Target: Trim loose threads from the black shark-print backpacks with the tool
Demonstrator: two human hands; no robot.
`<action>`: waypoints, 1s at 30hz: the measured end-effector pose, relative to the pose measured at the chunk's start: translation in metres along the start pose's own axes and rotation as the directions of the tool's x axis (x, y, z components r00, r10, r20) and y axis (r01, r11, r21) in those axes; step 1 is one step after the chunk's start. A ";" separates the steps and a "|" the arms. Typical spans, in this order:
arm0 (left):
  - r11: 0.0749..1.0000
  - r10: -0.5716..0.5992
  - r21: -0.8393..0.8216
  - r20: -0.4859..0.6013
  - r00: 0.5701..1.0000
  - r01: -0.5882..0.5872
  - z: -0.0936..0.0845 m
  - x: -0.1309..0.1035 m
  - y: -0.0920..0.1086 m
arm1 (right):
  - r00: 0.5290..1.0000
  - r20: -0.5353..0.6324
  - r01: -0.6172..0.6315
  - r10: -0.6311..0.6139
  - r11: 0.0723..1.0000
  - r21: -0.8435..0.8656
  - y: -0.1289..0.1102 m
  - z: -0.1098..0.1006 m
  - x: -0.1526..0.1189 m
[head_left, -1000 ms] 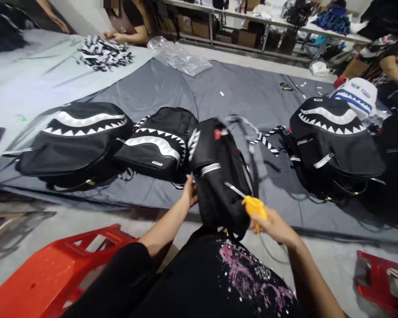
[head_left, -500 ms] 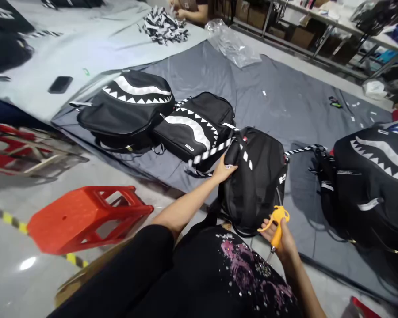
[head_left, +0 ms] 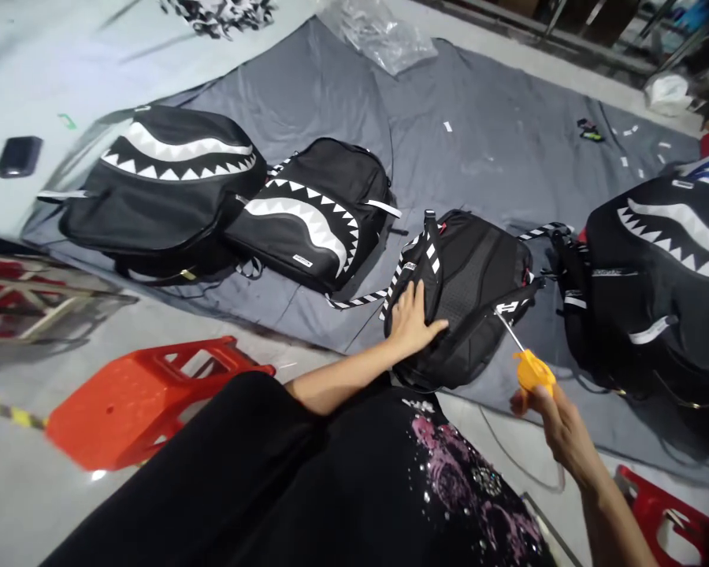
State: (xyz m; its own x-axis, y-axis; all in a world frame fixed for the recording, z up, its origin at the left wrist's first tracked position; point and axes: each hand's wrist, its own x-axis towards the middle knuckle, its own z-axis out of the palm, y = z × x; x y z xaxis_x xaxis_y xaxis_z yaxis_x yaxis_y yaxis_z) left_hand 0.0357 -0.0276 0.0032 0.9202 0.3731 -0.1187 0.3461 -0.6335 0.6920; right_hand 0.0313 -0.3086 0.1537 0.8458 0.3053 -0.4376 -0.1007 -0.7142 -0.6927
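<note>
A black backpack (head_left: 469, 272) lies in front of me, its straps and padded back upward. My left hand (head_left: 412, 321) rests on its left side with the fingers spread, pressing rather than gripping. In my right hand (head_left: 560, 421) is a yellow-orange air blow gun (head_left: 533, 373), and the fingers are closed round its handle. Its thin metal nozzle points up and left, the tip at the strap with a white mark on the backpack's right side. A thin hose (head_left: 523, 465) curves below that hand. The striped strap (head_left: 360, 301) extends left from the backpack.
Two black backpacks with shark-mouth prints (head_left: 171, 189) (head_left: 301, 213) lie at left, another (head_left: 673, 268) at right, all on a grey cloth (head_left: 490, 142). A phone-like dark object (head_left: 19, 157) and clear plastic (head_left: 384, 35) lie farther off. Red stools (head_left: 124, 402) (head_left: 673, 512) stand below.
My left hand has gone from gripping the backpack's edge to lying flat on it. The blow gun has swung up and right, its nozzle now at the strap. The backpack's straps are spread differently.
</note>
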 end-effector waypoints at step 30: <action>0.158 -0.667 -0.918 0.173 0.725 0.363 0.022 -0.031 -0.041 | 0.750 0.652 0.637 -0.108 0.380 -0.671 -0.053 -0.016 0.193</action>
State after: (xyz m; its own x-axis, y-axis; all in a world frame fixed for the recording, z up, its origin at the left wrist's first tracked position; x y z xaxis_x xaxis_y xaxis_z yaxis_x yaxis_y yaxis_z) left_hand -0.0028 -0.0282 -0.0374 0.4681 0.5759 -0.6702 0.2208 0.6582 0.7197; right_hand 0.2083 -0.2215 0.1150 0.3039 0.7169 -0.6275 0.8520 -0.4992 -0.1577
